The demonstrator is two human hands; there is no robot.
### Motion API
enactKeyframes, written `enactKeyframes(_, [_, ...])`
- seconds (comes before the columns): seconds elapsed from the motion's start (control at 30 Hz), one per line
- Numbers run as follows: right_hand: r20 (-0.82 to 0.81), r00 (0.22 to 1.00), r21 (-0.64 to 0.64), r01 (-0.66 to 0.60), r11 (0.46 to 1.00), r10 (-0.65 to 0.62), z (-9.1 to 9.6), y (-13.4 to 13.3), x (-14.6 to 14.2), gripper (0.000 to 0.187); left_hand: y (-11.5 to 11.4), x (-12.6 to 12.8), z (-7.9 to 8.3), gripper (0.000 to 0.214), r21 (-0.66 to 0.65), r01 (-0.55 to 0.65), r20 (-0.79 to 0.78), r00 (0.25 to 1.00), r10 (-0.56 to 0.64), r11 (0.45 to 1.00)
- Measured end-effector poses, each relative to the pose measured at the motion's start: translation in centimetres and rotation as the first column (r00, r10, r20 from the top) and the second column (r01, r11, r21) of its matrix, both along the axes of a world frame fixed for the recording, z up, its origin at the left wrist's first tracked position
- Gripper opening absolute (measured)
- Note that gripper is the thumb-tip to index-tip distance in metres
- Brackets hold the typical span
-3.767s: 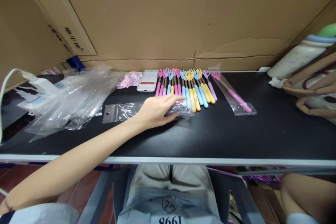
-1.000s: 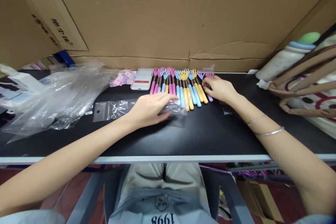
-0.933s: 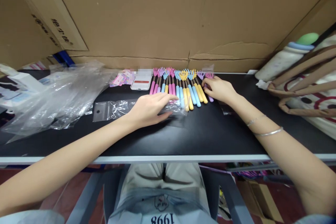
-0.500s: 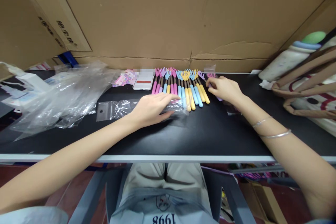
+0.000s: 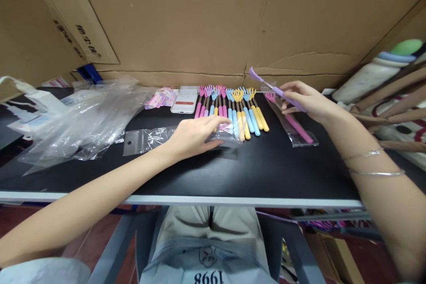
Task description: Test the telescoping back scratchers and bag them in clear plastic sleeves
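Note:
My right hand [image 5: 297, 100] is closed around the handle of a purple back scratcher [image 5: 278, 91], held up above the table with its claw pointing up and left. Beneath it lies a pink back scratcher [image 5: 301, 129] inside a clear bag. My left hand [image 5: 196, 136] rests with fingers stretched out and thumb apart on a clear plastic bag [image 5: 149, 139], which lies flat on the table. Just beyond the left fingers, a row of back scratchers [image 5: 250, 117] in pink, purple, blue and yellow lies side by side, claws toward the cardboard. The bag's right end overlaps some handles.
A heap of clear bags [image 5: 103, 115] covers the table's left side, beside a white charger [image 5: 46, 102]. Colourful cards [image 5: 161, 98] and a phone [image 5: 184, 102] lie behind the left hand. A bottle [image 5: 366, 77] and a bag [image 5: 399, 120] stand at right; cardboard [image 5: 186, 22] walls the back.
My right hand has lifted the purple back scratcher from the right end of the row and moved right with it. The bagged pink one is now exposed. My left hand stays on the bag.

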State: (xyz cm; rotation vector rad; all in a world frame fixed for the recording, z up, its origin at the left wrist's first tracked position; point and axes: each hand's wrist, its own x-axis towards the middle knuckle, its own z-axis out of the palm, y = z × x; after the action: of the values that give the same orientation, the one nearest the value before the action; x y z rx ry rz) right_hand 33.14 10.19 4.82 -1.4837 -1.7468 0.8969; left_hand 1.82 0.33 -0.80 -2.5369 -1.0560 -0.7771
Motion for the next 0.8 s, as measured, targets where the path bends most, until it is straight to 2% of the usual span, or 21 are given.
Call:
enactKeyframes(0.1, [-0.099, 0.995, 0.002, -0.024, 1.0, 0.024, 0.2, 0.2, 0.6, 0.02, 0.2, -0.1, 0.0, 0.043, 0.01, 0.001, -0.015, 1.0, 0.0, 1.0])
enactKeyframes(0.23, [-0.172, 0.97, 0.06, -0.164, 0.985, 0.172, 0.6, 0.5, 1.9, 0.031, 0.5, -0.4, 0.2, 0.042, 0.027, -0.018, -0.023, 1.0, 0.019, 0.999])
enactKeyframes(0.37, [-0.02, 0.969, 0.051, -0.247, 0.968, 0.248, 0.9, 0.5, 2.9, 0.045, 0.5, -0.7, 0.5, 0.044, 0.003, -0.036, -0.014, 0.999, 0.036, 0.999])
enactKeyframes(0.5, [0.062, 0.949, -0.039, -0.306, 0.951, 0.308, 0.9, 0.5, 3.7, 0.042, 0.4, -0.9, 0.7, 0.043, -0.02, -0.056, -0.017, 0.998, 0.056, 0.998])
enactKeyframes(0.8, [0.231, 0.814, -0.222, -0.489, 0.844, 0.532, 0.2, 1.0, 4.7, 0.046, 0.6, -0.9, 0.7, 0.041, 0.005, -0.081, -0.037, 0.996, 0.081, 0.997])
